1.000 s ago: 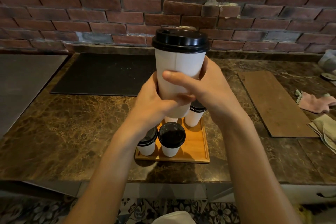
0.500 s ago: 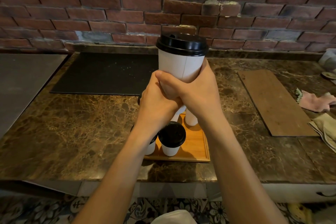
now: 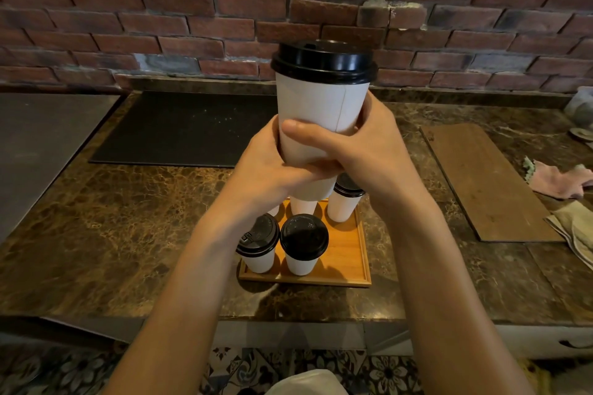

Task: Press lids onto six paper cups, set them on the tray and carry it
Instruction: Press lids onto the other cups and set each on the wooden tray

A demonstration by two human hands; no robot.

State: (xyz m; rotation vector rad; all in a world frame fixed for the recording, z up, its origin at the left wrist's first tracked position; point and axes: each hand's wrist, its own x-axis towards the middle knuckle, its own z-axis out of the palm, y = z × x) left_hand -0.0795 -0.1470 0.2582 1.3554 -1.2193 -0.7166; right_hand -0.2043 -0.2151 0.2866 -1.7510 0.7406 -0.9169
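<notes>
I hold a white paper cup [image 3: 321,112] with a black lid [image 3: 324,62] upright, close to the camera and above the tray. My left hand [image 3: 266,170] grips its lower body from the left. My right hand [image 3: 362,147] wraps it from the right, thumb across the front. Below, a small wooden tray [image 3: 348,253] on the marble counter carries several lidded white cups: one at front left [image 3: 258,242], one at front centre [image 3: 304,242], one at back right [image 3: 345,202]. Another cup [image 3: 301,207] behind is mostly hidden by my hands.
A black mat [image 3: 179,128] lies at the back left of the brown marble counter [image 3: 112,228]. A wooden board [image 3: 484,179] lies to the right, with folded cloths [image 3: 564,183] beyond it. A brick wall [image 3: 192,9] runs behind. The counter's front edge is near my elbows.
The held cup dipped down and away half a second ago, then came back up closer to the camera. Both hands keep their grip on it.
</notes>
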